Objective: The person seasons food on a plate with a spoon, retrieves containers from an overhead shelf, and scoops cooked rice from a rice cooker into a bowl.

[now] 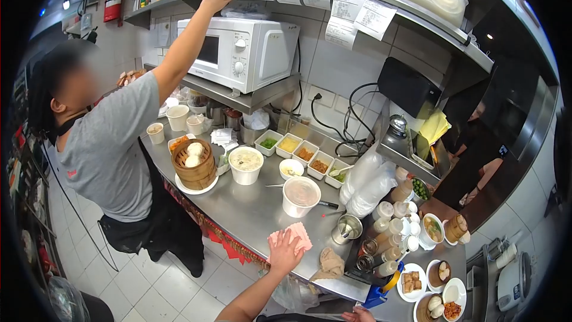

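Note:
My left hand [285, 253] lies with spread fingers on a folded pink cloth [300, 235], pressing it against the steel counter [250, 217] near its front edge. At the bottom edge my right hand [358, 315] shows only in part, its fingers loosely apart and nothing visible in them. Just beyond the cloth stands a white tub [301, 197] with a translucent lid. To the right are a steel cup [347, 228] and a crumpled tan cloth [330, 263]. A black marker [328, 204] lies by the tub.
A co-worker [116, 143] at left reaches to the order slips [345, 18] on the shelf rail. A bamboo steamer [194, 164] with buns and an open soup tub [245, 164] stand on the counter. Sauce bottles [390, 235] and filled plates [411, 281] are at right.

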Motion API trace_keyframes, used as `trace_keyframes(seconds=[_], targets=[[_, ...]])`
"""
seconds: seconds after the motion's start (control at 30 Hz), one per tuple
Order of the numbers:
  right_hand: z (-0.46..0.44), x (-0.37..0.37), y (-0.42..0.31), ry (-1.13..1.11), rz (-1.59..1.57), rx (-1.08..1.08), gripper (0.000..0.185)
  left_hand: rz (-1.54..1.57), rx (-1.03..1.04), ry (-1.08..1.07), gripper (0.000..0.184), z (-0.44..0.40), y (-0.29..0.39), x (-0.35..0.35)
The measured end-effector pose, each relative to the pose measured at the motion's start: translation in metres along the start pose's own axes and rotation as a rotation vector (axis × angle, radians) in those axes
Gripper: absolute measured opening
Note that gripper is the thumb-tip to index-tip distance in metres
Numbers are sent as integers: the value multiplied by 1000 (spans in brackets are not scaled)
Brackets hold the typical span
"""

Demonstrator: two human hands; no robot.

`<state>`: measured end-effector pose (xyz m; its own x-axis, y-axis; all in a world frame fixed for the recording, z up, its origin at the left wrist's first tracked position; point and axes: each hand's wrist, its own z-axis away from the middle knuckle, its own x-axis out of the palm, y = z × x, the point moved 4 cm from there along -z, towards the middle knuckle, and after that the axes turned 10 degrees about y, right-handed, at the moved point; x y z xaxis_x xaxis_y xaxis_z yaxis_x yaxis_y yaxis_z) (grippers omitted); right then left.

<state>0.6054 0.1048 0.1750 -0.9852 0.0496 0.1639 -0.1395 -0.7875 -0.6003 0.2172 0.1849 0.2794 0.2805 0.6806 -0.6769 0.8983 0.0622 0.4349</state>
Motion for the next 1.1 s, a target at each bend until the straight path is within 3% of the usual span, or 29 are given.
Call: trace_keyframes(seconds=[0.53, 0.93, 1.1], targets=[[4, -7, 0, 190, 254, -155, 30, 75, -24, 9, 41, 1, -4, 1], [5, -6, 0, 156, 226, -164, 24, 96, -30, 21, 42, 1, -5, 0], [8, -5, 10, 124, 115, -266, 22, 85, -22, 22, 41, 0, -5, -1]])
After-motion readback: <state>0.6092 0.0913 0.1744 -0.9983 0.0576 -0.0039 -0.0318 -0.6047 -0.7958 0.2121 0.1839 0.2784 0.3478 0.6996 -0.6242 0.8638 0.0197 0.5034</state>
